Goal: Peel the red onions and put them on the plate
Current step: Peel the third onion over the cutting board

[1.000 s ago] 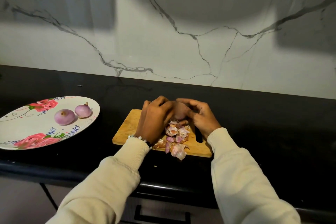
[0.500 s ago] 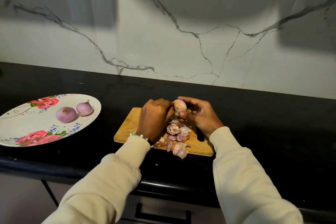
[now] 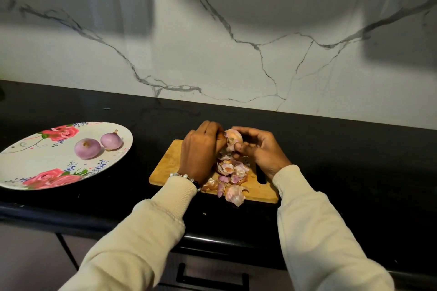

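Both hands [image 3: 236,146] hold onion [image 3: 233,138], orientation unclear.

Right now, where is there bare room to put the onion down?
On the plate: bare rim-side space left and front of the two peeled onions. The cutting board is bare at its left end. Crowded: the peel pile and both hands, left hand, right hand, around the onion.

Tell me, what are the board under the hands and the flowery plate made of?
The cutting board looks like wood or bamboo: matte, honey-brown, with faint grain. The plate seems glazed ceramic or melamine, I can't tell which: smooth and white, with printed pink roses.
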Demonstrator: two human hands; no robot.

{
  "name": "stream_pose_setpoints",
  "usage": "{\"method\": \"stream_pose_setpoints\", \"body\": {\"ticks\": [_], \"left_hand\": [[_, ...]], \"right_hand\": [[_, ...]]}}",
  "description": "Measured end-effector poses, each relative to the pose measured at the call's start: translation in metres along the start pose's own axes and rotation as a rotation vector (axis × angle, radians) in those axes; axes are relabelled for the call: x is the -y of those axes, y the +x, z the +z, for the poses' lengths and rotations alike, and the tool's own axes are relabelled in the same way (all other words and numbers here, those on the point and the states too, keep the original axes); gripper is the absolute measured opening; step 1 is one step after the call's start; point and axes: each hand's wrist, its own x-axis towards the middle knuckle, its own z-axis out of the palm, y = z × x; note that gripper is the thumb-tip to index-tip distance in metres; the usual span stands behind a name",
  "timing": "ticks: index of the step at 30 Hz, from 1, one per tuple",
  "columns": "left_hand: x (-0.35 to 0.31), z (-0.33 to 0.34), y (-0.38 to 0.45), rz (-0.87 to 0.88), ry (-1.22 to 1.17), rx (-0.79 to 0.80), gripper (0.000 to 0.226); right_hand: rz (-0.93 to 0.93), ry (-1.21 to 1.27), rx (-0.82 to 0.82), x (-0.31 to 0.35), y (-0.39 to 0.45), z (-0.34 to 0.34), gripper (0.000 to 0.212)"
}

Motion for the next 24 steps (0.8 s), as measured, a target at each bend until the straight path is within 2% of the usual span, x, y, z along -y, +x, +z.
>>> {"method": "stream_pose_setpoints", "body": {"ticks": [7, 11, 16, 18, 22, 24], "left_hand": [[0.0001, -0.0004, 0.0026, -0.141, -0.044, -0.015, 0.002], [0.0045, 0.0002, 0.0006, -0.155, 0.012, -0.01, 0.02], [0.0057, 0.0017, 0.001, -0.143, 0.083, 0.007, 0.018], [0.0057, 0.0014, 0.0023, -0.144, 0.044, 0.004, 0.024], [0.0046, 0.0006, 0.0021, -0.112, -0.168, 0.144, 0.044], [0.0024, -0.0012, 0.0001, -0.107, -0.221, 0.14, 0.045]], "right_hand": [[0.004, 0.0, -0.052, -0.0012, 0.0033, -0.001, 0.038], [0.003, 0.027, -0.077, -0.0014, 0.0037, -0.0018, 0.04], [0.012, 0.035, -0.107, -0.0009, 0.0047, -0.0037, 0.041], [0.005, 0.044, -0.097, -0.0015, 0.0054, -0.0055, 0.04], [0.012, 0.041, -0.075, -0.0035, 0.0061, -0.0071, 0.036], [0.008, 0.04, -0.076, -0.0016, 0.0051, -0.0062, 0.035]]}}
